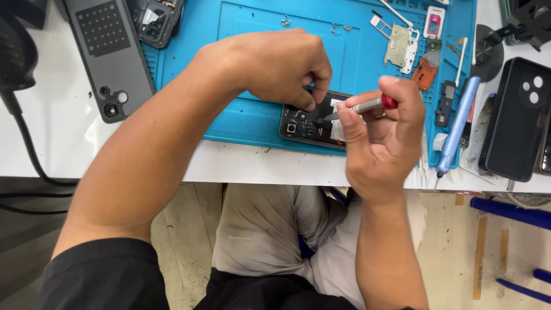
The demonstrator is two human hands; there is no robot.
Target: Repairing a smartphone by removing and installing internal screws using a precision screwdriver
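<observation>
Head view: right hand point(381, 135) fingers grasp screwdriver point(360, 107), tip pointing left at phone point(313, 123); left hand point(281, 66) pinches phone.

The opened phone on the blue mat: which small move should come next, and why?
Probably turn the screwdriver in place. Its tip already sits inside the opened phone, the right hand grips the shaft, and the left hand presses the phone on the blue mat.
</observation>
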